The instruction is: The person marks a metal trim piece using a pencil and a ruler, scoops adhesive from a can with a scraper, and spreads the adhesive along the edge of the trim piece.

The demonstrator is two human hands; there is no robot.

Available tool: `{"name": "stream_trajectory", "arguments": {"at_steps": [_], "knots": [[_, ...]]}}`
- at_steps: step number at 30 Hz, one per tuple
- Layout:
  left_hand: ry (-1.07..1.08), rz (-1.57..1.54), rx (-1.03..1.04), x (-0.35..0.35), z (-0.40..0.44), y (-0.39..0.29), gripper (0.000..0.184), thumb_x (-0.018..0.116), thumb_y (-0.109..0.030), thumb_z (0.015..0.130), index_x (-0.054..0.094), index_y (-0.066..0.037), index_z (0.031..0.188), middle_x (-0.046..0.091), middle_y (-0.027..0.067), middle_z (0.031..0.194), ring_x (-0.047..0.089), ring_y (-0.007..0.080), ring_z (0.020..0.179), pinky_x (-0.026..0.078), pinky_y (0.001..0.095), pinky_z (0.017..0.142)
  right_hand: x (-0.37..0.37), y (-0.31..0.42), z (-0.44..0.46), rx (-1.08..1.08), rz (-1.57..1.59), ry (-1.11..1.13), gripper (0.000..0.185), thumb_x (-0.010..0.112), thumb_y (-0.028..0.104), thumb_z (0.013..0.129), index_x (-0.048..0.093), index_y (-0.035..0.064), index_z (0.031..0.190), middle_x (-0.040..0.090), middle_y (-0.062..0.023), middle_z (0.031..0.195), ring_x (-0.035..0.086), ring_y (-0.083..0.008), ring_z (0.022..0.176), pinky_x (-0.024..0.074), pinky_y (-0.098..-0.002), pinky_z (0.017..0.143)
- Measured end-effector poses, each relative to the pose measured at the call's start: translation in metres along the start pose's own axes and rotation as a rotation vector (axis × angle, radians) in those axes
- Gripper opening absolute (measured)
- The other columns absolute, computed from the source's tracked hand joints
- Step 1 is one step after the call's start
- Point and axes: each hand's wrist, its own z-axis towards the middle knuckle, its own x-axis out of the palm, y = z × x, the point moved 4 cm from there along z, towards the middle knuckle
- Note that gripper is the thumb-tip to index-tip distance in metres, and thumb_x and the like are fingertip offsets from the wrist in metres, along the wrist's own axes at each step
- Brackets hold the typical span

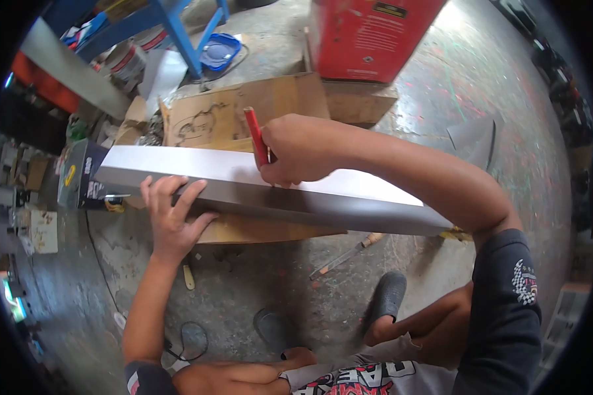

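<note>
Grips a red stick-shaped tool [254,128] in the right hand [290,151], with fingers clamped around it, over the white upper face of a long panel [263,196]. Rests the left hand [172,214] on the grey near face, toward the left end, with fingers spread apart and thumb by the lower edge; cannot tell whether clamped. Shows the panel lying crosswise over cardboard [290,92], in front of a red container [375,39]. Includes, nearer the feet, a wooden-handled tool [361,247] on the floor [230,276].
</note>
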Motion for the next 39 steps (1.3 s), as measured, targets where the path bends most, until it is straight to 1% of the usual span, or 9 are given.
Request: {"name": "stream_trajectory", "arguments": {"at_steps": [5,12,29,31,34,36,37,38,39], "knots": [[-0.023,0.027,-0.003,0.002,-0.003,0.003,0.072,0.098,-0.041,0.074,0.076,-0.021,0.139,0.06,0.0064,0.135,0.057,0.0301,0.132,0.027,0.0695,0.125,0.005,0.041,0.074,-0.079,-0.001,0.011,0.026,0.067,0.019,0.095,0.081,-0.0023,0.088,0.083,-0.0102,0.084,0.083,-0.0201,0.077,0.066,-0.0358,0.074],[-0.033,-0.007,-0.038,0.004,-0.006,0.006,0.07,0.095,-0.042,0.076,0.075,-0.032,0.142,0.059,0.0024,0.138,0.054,0.0291,0.13,0.031,0.0697,0.123,0.011,0.097,0.162,-0.19,-0.047,0.014,0.027,0.068,0.019,0.095,0.083,-0.0021,0.087,0.084,-0.0108,0.085,0.084,-0.0191,0.076,0.0661,-0.0345,0.072],[-0.014,-0.008,-0.055,0.007,-0.01,0.009,0.058,0.086,-0.051,0.088,0.073,-0.031,0.141,0.057,0.0031,0.141,0.056,0.0308,0.13,0.023,0.0745,0.126,0.048,0.196,0.382,-0.279,0.09,-0.03,0.035,0.063,0.026,0.106,0.085,0.0015,0.094,0.085,-0.01,0.088,0.085,-0.0207,0.077,0.0685,-0.034,0.073],[-0.02,0.001,-0.056,0.007,-0.009,0.008,0.059,0.086,-0.052,0.087,0.072,-0.031,0.141,0.057,0.0034,0.14,0.056,0.0307,0.13,0.024,0.0743,0.125,0.04,0.205,0.367,-0.319,-0.108,-0.173,0.03,0.062,0.021,0.104,0.085,0.0046,0.096,0.085,-0.0095,0.088,0.084,-0.0193,0.079,0.0664,-0.0345,0.073],[-0.024,-0.012,-0.04,0.007,-0.01,0.01,0.06,0.087,-0.052,0.088,0.071,-0.031,0.142,0.057,0.0042,0.14,0.055,0.03,0.132,0.026,0.0736,0.124,0.023,0.186,0.302,-0.522,0.513,-0.442,0.028,0.058,0.017,0.104,0.083,0.0041,0.105,0.084,-0.0114,0.091,0.084,-0.0211,0.082,0.0651,-0.0374,0.075],[-0.025,-0.039,-0.037,0.004,-0.011,0.008,0.062,0.089,-0.049,0.086,0.071,-0.031,0.143,0.057,0.0048,0.14,0.055,0.0306,0.132,0.026,0.0723,0.124,0.012,0.158,0.231,-0.531,0.533,-0.38,0.03,0.058,0.023,0.111,0.079,0.004,0.121,0.083,-0.0114,0.099,0.081,-0.0226,0.087,0.0632,-0.0368,0.075],[-0.025,-0.05,-0.04,0.001,-0.01,0.008,0.064,0.09,-0.047,0.085,0.072,-0.03,0.144,0.057,0.005,0.141,0.055,0.0314,0.133,0.027,0.0712,0.125,0.008,0.136,0.193,-0.604,0.211,-0.546,0.029,0.059,0.023,0.112,0.077,0.0016,0.116,0.081,-0.0137,0.096,0.078,-0.0293,0.091,0.0601,-0.0421,0.083],[-0.023,-0.06,-0.042,-0.002,-0.009,0.007,0.066,0.092,-0.045,0.084,0.073,-0.029,0.144,0.056,0.0053,0.142,0.055,0.0322,0.134,0.027,0.0702,0.125,0.009,0.116,0.146,-0.491,0.133,-0.431,0.027,0.06,0.022,0.111,0.074,-0.0001,0.11,0.078,-0.0171,0.093,0.076,-0.0346,0.095,0.0575,-0.0474,0.088],[-0.048,-0.118,-0.026,-0.01,-0.004,0.004,0.054,0.088,-0.034,0.09,0.074,-0.028,0.142,0.059,0.0047,0.14,0.058,0.0296,0.13,0.03,0.0665,0.125,0.013,0.087,0.103,-0.689,-0.033,-0.519,0.022,0.064,0.019,0.11,0.072,0.0006,0.104,0.076,-0.0194,0.092,0.076,-0.0365,0.093,0.0578,-0.0473,0.088]]}}
